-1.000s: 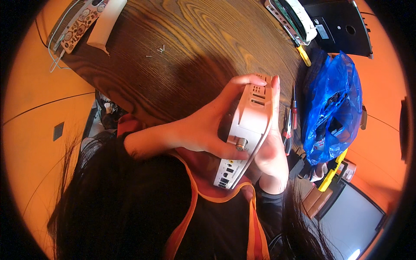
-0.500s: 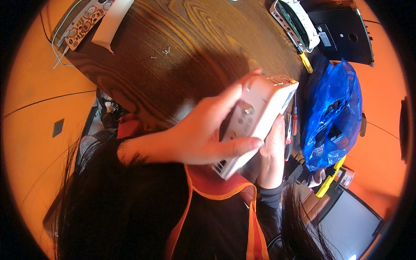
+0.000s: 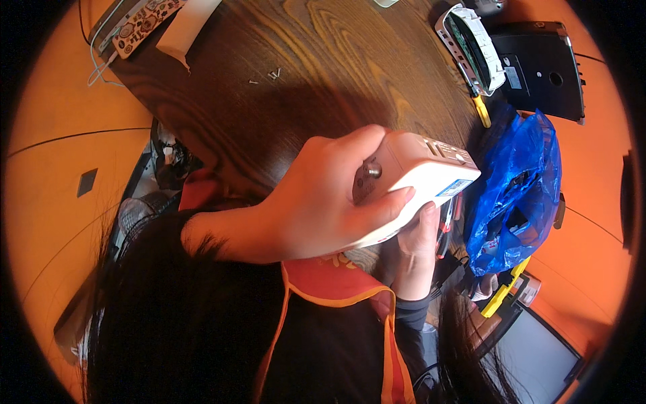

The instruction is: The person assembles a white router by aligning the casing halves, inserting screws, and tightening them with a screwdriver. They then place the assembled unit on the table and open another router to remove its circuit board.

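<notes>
Between the left hand [image 3: 319, 192] and the right hand [image 3: 418, 236] sits a white boxy plastic device [image 3: 420, 172]. Right of both hands lies a crumpled blue plastic bag [image 3: 515, 202]; beyond them, small metal screws [image 3: 278, 73] lie on the brown wood-grained table [image 3: 336, 60], with a yellow-handled tool [image 3: 481, 111] farther right.

White box [image 3: 431, 168], tilted, gripped between the left hand [image 3: 326, 195] and right hand [image 3: 418, 236].
Its long body slants from lower left to upper right, corners rounded, the lower-left end mostly covered. A round metal connector [image 3: 372, 170] juts from the shaded upper-left side; slots [image 3: 445, 149] pierce the upper-right end; a blue-and-white label [image 3: 454, 188] sits on the bright face near that end.
</notes>
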{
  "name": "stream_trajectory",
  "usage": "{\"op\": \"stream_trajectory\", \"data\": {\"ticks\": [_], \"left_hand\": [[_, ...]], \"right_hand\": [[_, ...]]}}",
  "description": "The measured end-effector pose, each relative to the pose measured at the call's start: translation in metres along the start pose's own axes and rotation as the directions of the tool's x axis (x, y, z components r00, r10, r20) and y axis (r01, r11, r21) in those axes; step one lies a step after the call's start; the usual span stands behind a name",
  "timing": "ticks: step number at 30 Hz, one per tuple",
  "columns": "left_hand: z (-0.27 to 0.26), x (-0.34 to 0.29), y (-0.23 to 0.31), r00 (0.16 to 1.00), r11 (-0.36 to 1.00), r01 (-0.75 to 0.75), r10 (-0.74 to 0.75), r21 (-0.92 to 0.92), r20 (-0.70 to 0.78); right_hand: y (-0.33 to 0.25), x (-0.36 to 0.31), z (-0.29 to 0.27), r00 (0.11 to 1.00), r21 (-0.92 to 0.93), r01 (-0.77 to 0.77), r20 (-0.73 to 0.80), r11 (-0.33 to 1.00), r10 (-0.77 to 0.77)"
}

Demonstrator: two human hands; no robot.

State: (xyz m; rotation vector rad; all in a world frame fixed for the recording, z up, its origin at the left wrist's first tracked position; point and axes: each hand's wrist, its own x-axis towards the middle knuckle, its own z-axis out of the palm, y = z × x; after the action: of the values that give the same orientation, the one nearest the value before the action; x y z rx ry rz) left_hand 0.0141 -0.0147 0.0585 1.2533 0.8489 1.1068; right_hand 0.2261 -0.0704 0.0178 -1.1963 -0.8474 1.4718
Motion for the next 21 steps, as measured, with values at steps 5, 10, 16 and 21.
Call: {"op": "stream_trajectory", "data": {"ticks": [5, 10, 16, 21], "left_hand": [[-0.009, 0.005, -0.007, 0.966, 0.968, 0.220, -0.199, -0.120, 0.166], [-0.012, 0.008, -0.013, 0.911, 0.918, 0.366, -0.320, -0.153, 0.259], [-0.005, 0.008, -0.015, 0.902, 0.905, 0.386, -0.332, -0.176, 0.275], [-0.004, 0.007, -0.016, 0.894, 0.916, 0.378, -0.323, -0.136, 0.310]], "right_hand": [[-0.013, 0.001, -0.002, 0.998, -0.088, 0.000, 0.069, 0.996, 0.006], [-0.014, 0.005, 0.003, 1.000, -0.157, 0.004, -0.008, 0.988, -0.006], [-0.032, 0.030, -0.001, 0.980, 0.139, 0.115, -0.175, 0.984, -0.090], [-0.044, 0.051, -0.006, 0.982, -0.063, 0.177, 0.077, 0.982, -0.172]]}}
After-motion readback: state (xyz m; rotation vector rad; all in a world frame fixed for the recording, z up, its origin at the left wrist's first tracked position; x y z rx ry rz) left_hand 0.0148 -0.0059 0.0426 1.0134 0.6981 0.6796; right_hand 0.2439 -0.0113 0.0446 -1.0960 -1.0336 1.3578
